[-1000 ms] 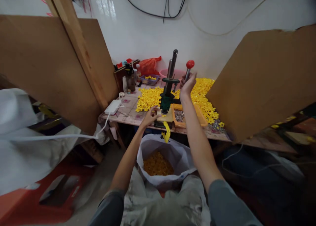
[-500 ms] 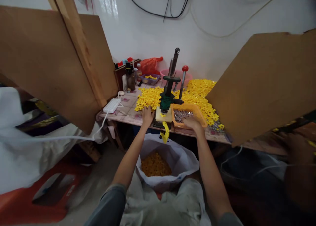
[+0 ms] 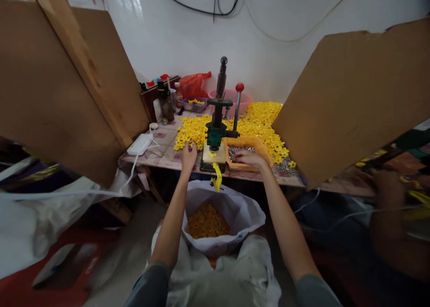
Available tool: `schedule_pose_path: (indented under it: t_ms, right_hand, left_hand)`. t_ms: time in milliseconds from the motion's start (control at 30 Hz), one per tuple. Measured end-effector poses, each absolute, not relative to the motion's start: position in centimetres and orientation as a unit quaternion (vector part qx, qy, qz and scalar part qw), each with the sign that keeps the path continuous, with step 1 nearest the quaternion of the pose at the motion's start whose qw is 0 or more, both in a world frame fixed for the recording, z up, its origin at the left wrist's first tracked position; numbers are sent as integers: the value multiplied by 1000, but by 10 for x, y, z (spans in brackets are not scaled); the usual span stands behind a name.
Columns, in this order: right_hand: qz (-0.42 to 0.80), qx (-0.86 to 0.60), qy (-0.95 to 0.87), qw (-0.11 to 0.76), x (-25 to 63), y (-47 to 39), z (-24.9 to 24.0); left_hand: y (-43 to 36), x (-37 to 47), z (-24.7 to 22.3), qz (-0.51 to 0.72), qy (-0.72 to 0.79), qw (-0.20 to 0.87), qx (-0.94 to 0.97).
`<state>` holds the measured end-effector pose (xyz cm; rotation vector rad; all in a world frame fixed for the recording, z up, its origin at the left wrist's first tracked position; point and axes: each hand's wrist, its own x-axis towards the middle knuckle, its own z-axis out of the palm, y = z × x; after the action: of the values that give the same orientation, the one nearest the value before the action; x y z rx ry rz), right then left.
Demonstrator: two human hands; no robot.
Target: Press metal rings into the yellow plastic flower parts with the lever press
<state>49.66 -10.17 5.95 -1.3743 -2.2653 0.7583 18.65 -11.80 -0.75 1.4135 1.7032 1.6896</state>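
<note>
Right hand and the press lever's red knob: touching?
Apart. The head view shows the right hand at the orange basket, the red knob well above, with a plain gap between.

Press [image 3: 215, 127] on table [image 3: 167, 141], near front edge. Tray [image 3: 267, 155] just right of it, metal bits [image 3: 237, 150] inside. Loose pieces [image 3: 191, 129] heaped behind press and tray. Basin [image 3: 247, 98] behind those, by wall [image 3: 278, 65]. Power strip [image 3: 139, 144] front left. Sack [image 3: 247, 213] before table, more pieces [image 3: 208, 222] in it. Left panel [image 3: 40, 83], right panel [image 3: 359, 92] flank table.
</note>
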Motion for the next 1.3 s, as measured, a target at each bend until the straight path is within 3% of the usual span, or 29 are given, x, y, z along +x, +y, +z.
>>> schedule_pose_path:
  t_ms: [67, 167, 267, 467, 767, 967, 1133, 1200, 1300]
  right_hand:
    - [253, -501, -805, 193, 500, -102, 57]
    - [137, -522, -797, 269, 498, -108, 59]
    - [37, -520, -794, 314, 479, -113, 66]
    - [19, -475, -848, 235, 427, -120, 74]
    - [89, -343, -898, 259, 427, -142, 87]
    - [-104, -333, -918, 189, 403, -154, 86]
    - [-173, -314, -921, 154, 400, -177, 83]
    - [-174, -313, -910, 208, 405, -182, 89]
    - [-127, -394, -788, 456, 410, -161, 120]
  left_hand:
    - [-116, 184, -8, 621, 517, 245, 536]
    - [-114, 183, -10, 603, 440, 326, 581]
    - [-114, 185, -11, 587, 425, 333, 604]
    - [-116, 183, -10, 557, 414, 385, 609]
    - [-123, 174, 0, 505, 400, 396, 655]
    - [-135, 173, 6, 474, 383, 411, 678]
    - [-134, 177, 5, 484, 370, 424, 670]
    - [-134, 178, 6, 498, 362, 421, 667]
    - [-135, 180, 9, 516, 359, 415, 658]
